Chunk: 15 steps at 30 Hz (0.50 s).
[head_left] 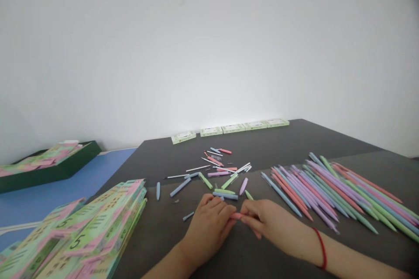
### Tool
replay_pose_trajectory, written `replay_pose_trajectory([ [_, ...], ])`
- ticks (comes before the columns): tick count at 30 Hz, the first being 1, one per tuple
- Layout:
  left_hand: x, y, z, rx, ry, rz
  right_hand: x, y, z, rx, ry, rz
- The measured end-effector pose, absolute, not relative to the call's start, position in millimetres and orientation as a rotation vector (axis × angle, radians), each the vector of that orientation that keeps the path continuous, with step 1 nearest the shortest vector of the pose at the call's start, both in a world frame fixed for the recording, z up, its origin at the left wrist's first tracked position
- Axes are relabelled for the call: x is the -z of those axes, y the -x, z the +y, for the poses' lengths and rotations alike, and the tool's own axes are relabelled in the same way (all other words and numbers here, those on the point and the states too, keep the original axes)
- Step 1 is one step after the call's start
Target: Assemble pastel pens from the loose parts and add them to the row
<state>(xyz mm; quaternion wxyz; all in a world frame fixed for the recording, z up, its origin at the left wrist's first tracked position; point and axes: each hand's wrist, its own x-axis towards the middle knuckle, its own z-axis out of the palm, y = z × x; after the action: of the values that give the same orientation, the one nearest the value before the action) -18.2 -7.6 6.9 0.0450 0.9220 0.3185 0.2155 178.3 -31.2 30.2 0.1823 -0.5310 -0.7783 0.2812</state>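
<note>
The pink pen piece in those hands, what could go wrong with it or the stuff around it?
The small pink pen piece could slip from the left hand or right hand. The thin white tubes lie loose and might roll away. The right arm is close to the pens, so a bump could scatter them.

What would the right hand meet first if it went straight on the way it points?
Most likely the left hand: it lies just ahead of the right hand, with the pink piece spanning the small gap between them.
</note>
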Motion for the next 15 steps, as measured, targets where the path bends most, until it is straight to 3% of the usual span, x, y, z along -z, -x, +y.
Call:
replay_pose_trajectory([
  [15,-11.1,33.5,6.4,-0.762,-2.548,0.985,-26.7,-197.8,-21.9,-0.822,1.317,-2.230],
])
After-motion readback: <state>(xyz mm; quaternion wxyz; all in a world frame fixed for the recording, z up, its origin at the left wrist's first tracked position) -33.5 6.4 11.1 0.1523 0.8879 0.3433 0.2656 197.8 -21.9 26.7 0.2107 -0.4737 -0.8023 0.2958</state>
